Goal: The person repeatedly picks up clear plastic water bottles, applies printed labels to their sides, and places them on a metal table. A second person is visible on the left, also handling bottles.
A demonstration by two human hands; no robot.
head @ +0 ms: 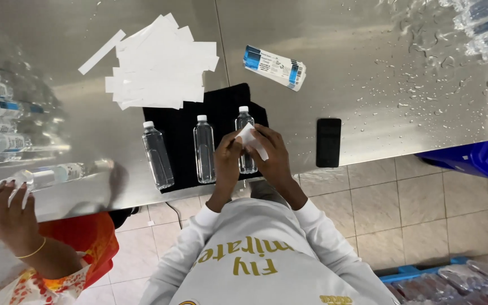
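Three small clear water bottles with white caps lie side by side on a black cloth (227, 101) on a steel table (340, 45). My left hand (227, 160) and my right hand (274, 155) meet over the rightmost bottle (244, 121). Both pinch a small white label (249, 136) held against that bottle's body. The middle bottle (204, 149) and the left bottle (157, 155) lie bare and untouched to the left of my hands.
A pile of white paper strips (159, 62) lies behind the cloth, with a blue-and-white label bundle (274, 68) to its right. A black phone (329, 142) rests near the table edge. A co-worker's hand (8, 210) holds a bottle at left. Blue crate (475, 161) at right.
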